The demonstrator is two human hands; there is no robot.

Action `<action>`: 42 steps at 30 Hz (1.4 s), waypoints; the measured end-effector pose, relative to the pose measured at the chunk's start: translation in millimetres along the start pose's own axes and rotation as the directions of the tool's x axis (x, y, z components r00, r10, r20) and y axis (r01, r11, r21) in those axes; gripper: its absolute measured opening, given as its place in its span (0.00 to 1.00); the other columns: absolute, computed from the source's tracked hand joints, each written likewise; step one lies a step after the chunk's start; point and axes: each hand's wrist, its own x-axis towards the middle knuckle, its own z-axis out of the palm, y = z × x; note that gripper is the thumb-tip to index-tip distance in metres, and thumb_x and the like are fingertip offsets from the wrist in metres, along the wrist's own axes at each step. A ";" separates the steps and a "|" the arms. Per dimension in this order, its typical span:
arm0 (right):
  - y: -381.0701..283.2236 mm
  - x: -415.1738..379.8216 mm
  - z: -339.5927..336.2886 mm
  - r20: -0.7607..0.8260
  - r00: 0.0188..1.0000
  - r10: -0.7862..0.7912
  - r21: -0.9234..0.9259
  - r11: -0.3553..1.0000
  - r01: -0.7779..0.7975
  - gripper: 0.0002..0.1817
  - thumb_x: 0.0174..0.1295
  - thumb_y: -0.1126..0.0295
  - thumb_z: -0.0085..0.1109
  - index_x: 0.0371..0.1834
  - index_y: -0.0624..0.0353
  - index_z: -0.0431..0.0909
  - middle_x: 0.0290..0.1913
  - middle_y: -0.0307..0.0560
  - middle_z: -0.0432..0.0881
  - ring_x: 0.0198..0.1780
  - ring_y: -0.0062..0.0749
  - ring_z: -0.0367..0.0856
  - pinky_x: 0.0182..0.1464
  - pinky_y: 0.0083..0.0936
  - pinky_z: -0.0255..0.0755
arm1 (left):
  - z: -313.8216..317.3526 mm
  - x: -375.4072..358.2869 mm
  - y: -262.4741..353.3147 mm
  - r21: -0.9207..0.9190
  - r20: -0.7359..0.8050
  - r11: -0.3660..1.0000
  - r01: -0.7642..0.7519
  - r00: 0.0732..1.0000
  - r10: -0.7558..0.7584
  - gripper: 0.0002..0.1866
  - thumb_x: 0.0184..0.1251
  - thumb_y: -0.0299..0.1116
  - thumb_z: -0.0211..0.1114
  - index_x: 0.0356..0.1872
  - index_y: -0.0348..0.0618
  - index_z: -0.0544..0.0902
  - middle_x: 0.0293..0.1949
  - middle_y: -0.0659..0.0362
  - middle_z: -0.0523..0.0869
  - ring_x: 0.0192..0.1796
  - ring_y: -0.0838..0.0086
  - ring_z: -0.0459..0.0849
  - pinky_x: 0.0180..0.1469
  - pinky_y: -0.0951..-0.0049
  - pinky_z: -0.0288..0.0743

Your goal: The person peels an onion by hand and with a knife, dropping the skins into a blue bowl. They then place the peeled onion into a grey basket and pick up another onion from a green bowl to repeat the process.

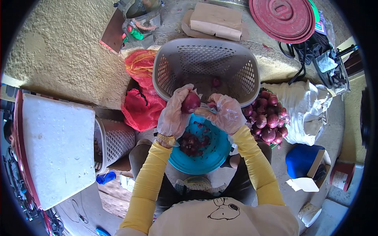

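In the head view, my left hand, in a clear plastic glove, grips a red onion. Beside it my right hand, gloved the same way, has its fingers closed close to the onion; what they hold is too small to make out. Below both hands sits a turquoise basin with a heap of onion skins in it. Beyond the hands stands a grey perforated basket, with one red onion on its bottom.
Many red onions are piled to the right, beside a white sack. Red mesh bags lie left of the basket. A white board covers part of another basket. Cardboard and a red lid lie behind.
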 end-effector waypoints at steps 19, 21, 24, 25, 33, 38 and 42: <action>-7.3 -1.8 4.4 -0.090 0.990 -0.113 -0.119 0.988 0.102 0.34 0.57 0.29 0.65 0.34 0.54 0.79 0.27 0.48 0.82 0.30 0.50 0.86 0.31 0.42 0.78 | 6.2 3.4 -7.8 0.017 -0.076 1.000 0.004 0.997 -0.002 0.20 0.81 0.36 0.59 0.64 0.32 0.76 0.55 0.49 0.82 0.62 0.57 0.82 0.73 0.54 0.74; -10.1 -2.0 2.3 -0.060 0.994 -0.095 -0.182 0.980 0.083 0.34 0.57 0.29 0.65 0.33 0.54 0.79 0.27 0.48 0.81 0.30 0.50 0.85 0.31 0.42 0.78 | 5.0 4.8 -10.6 -0.124 -0.083 0.991 0.047 0.995 -0.058 0.21 0.82 0.38 0.59 0.62 0.31 0.77 0.55 0.48 0.83 0.61 0.57 0.82 0.74 0.53 0.72; -10.5 -1.9 0.9 -0.078 0.992 -0.099 -0.195 0.977 0.082 0.34 0.57 0.28 0.65 0.32 0.54 0.79 0.26 0.48 0.81 0.29 0.49 0.85 0.30 0.42 0.78 | 1.7 4.5 -17.9 -0.266 -0.074 0.963 0.048 0.995 -0.070 0.21 0.81 0.38 0.59 0.62 0.30 0.77 0.53 0.48 0.84 0.60 0.56 0.83 0.75 0.52 0.72; -10.0 -1.9 0.9 -0.078 0.992 -0.098 -0.195 0.977 0.081 0.34 0.57 0.28 0.65 0.32 0.54 0.79 0.26 0.48 0.81 0.29 0.49 0.85 0.30 0.42 0.78 | 2.5 3.7 -19.1 -0.179 -0.116 0.983 0.032 0.992 -0.054 0.21 0.81 0.39 0.59 0.62 0.30 0.77 0.53 0.47 0.85 0.59 0.56 0.83 0.75 0.52 0.71; -10.2 -1.4 4.2 -0.098 0.985 -0.143 -0.167 0.978 0.125 0.34 0.58 0.30 0.66 0.31 0.54 0.78 0.25 0.48 0.80 0.29 0.51 0.85 0.30 0.43 0.77 | 6.5 3.7 0.4 -0.624 0.029 0.761 0.180 0.978 -0.208 0.22 0.81 0.40 0.59 0.62 0.30 0.77 0.53 0.48 0.85 0.57 0.57 0.84 0.76 0.51 0.70; -13.4 -1.1 1.2 -0.064 0.991 -0.121 -0.133 0.985 0.112 0.34 0.58 0.30 0.66 0.33 0.55 0.78 0.27 0.50 0.81 0.30 0.52 0.85 0.32 0.45 0.77 | 0.2 5.2 -14.9 -0.457 0.001 0.885 0.091 0.995 -0.101 0.22 0.80 0.40 0.61 0.63 0.31 0.77 0.54 0.48 0.85 0.57 0.57 0.84 0.75 0.50 0.72; -14.5 -1.7 0.1 -0.023 0.995 -0.093 -0.175 0.981 0.088 0.34 0.59 0.30 0.65 0.35 0.55 0.79 0.28 0.50 0.82 0.32 0.53 0.85 0.33 0.45 0.77 | 12.1 -3.8 -4.2 0.145 0.033 0.962 -0.233 0.972 0.231 0.22 0.81 0.40 0.60 0.63 0.32 0.77 0.54 0.49 0.85 0.59 0.57 0.84 0.74 0.52 0.73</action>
